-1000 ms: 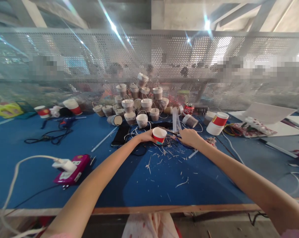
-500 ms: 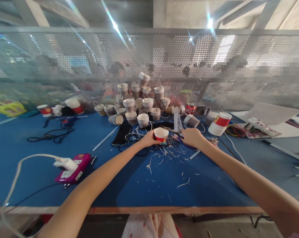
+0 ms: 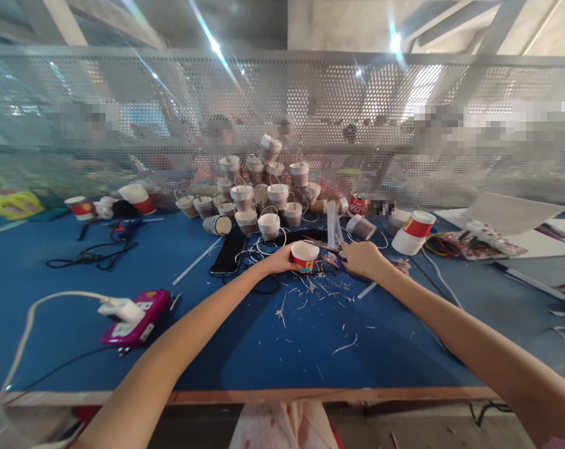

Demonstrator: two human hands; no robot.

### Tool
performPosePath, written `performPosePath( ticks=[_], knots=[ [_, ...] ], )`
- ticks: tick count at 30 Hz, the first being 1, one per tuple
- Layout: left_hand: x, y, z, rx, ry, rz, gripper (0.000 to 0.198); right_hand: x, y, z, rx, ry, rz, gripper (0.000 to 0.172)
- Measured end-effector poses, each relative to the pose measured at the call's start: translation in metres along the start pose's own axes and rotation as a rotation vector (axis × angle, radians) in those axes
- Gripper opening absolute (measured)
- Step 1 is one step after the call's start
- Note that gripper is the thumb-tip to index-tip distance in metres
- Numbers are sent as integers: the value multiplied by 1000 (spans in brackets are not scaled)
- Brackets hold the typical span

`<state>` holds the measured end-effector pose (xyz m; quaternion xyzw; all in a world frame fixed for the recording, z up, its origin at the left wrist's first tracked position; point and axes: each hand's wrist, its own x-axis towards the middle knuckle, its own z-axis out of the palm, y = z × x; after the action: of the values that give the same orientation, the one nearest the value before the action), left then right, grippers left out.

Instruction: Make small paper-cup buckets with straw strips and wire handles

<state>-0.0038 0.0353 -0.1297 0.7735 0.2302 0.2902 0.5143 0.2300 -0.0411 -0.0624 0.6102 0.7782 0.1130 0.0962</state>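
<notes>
My left hand (image 3: 279,259) is closed round the side of a red and white paper cup (image 3: 304,258), which it keeps upright above the blue table. In my right hand (image 3: 361,258) are scissors (image 3: 327,247), gripped by their dark blue handles. The blades point left toward the cup's rim; whether they touch it I cannot tell. White paper scraps (image 3: 305,293) lie scattered below both hands. Just behind stands a stack of small white and grey cup buckets (image 3: 269,226) with thin loop handles.
A black phone (image 3: 228,254) and tangled cords lie left of the cup. Further left is a magenta power strip (image 3: 140,321) with a white plug. Stacked paper cups (image 3: 413,233), a red can (image 3: 356,204) and a glue gun cable (image 3: 93,254) are also about. A perforated screen (image 3: 282,93) closes the back.
The cup has turned slightly in my left hand, showing more of its printed side. My right hand and the scissors stay nearly in place. The whole view has shifted a little.
</notes>
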Motion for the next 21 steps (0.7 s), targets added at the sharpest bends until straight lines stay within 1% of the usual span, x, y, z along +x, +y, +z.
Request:
performPosePath(
  ticks=[7, 10, 12, 13, 14, 16, 17, 18, 19, 21],
  knots=[
    [3, 6, -3, -38, -48, -13, 72, 2, 5, 7, -4, 8, -10, 64],
    [2, 7, -4, -56, -63, -33, 71, 1, 5, 9, 3, 10, -6, 61],
    [0, 5, -1, -72, -47, -46, 73, 0, 5, 8, 5, 9, -3, 60],
    [-2, 3, 2, -74, -13, -45, 75, -1, 5, 8, 6, 9, 0, 60],
    [-4, 2, 5, -68, 46, -41, 78, -1, 5, 7, 5, 9, 2, 60],
    [-7, 0, 12, -7, 210, -43, 84, -2, 4, 7, 3, 8, 8, 60],
    [-8, -1, 15, 50, 290, -62, 84, -2, 4, 7, 0, 9, 10, 60],
    [-8, 0, 18, 117, 345, -89, 83, -3, 4, 7, -2, 11, 10, 60],
    [-8, 1, 20, 179, 372, -113, 79, -2, 4, 7, -4, 13, 10, 60],
    [-6, 5, 20, 247, 341, -130, 71, -2, 3, 6, -7, 10, 5, 59]
  ],
)
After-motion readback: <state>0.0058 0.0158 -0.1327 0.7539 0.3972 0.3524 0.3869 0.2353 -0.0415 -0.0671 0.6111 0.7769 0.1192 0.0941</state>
